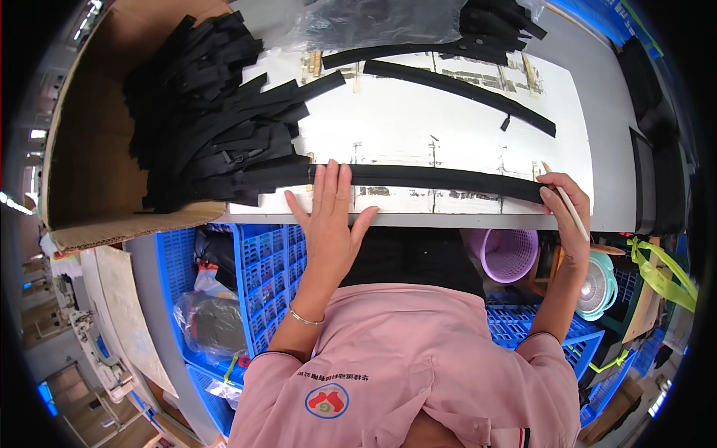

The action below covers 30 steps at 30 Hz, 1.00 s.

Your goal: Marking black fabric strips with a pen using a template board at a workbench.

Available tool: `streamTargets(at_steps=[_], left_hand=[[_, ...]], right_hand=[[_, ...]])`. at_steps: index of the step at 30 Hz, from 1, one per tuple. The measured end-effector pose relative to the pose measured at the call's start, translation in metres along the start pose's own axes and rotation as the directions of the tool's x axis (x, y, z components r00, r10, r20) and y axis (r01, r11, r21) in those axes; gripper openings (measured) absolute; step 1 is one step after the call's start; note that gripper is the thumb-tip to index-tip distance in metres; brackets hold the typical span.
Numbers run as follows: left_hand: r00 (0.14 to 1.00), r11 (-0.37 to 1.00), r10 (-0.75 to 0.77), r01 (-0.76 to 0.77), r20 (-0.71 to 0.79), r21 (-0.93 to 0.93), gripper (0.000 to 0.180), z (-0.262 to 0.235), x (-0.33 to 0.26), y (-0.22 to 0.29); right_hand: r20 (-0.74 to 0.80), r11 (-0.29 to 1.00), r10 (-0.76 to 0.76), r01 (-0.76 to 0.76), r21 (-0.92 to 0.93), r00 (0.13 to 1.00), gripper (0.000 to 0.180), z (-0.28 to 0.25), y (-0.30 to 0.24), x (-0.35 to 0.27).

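Note:
A long black zipper [441, 178] lies stretched across the white marked board [418, 134], close to the table's near edge. My left hand [328, 213] rests flat on its left end, fingers extended and thumb spread. At the other end, my right hand [569, 205] pinches the zipper's tip, with a white pencil [567, 201] tucked between its fingers and slanting up past the board. Farther back, another black zipper [463, 93] with a dangling pull lies diagonally on the board. Dark marks and small tan strips run along the board's near and far sides.
A cardboard box [89, 134] on the left spills a heap of black zippers [216, 112] toward my left hand. Clear plastic [373, 26] and more zippers lie at the back. Below the table stand blue crates [269, 276], a purple basket [509, 255] and a teal fan [597, 287].

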<state>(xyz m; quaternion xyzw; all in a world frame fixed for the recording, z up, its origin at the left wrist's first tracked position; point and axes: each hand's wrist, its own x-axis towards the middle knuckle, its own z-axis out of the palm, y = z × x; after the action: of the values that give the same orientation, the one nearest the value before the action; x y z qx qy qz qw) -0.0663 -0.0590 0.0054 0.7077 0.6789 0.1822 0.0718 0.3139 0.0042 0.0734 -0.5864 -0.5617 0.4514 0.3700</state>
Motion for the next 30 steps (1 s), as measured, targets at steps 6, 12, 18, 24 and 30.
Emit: streamTargets(at_steps=[6,12,18,24,30], left_hand=[[0.999,0.999,-0.032,0.032,0.007,0.033,0.075,0.0,-0.004,-0.003],[0.999,1.0,-0.028,0.027,0.025,0.002,0.075,-0.002,0.0,0.003],[0.999,0.999,-0.042,0.042,0.012,0.029,0.075,0.006,0.001,0.004],[0.996,0.992,-0.089,0.089,-0.01,0.084,0.074,0.004,-0.003,0.004],[0.998,0.993,-0.066,0.067,-0.015,0.095,0.072,0.007,-0.004,0.004]], right_hand=[[-0.084,0.998,-0.01,0.014,0.054,0.996,0.019,0.01,0.003,-0.001],[-0.18,0.995,-0.035,0.051,0.081,0.983,0.018,0.008,0.004,-0.008],[-0.195,0.995,-0.079,0.09,0.045,0.978,0.017,0.007,0.01,-0.004],[-0.248,0.991,-0.104,0.078,-0.111,0.963,0.019,0.023,0.031,0.006],[-0.403,0.777,-0.454,0.132,-0.616,0.795,0.026,0.039,0.044,0.0]])
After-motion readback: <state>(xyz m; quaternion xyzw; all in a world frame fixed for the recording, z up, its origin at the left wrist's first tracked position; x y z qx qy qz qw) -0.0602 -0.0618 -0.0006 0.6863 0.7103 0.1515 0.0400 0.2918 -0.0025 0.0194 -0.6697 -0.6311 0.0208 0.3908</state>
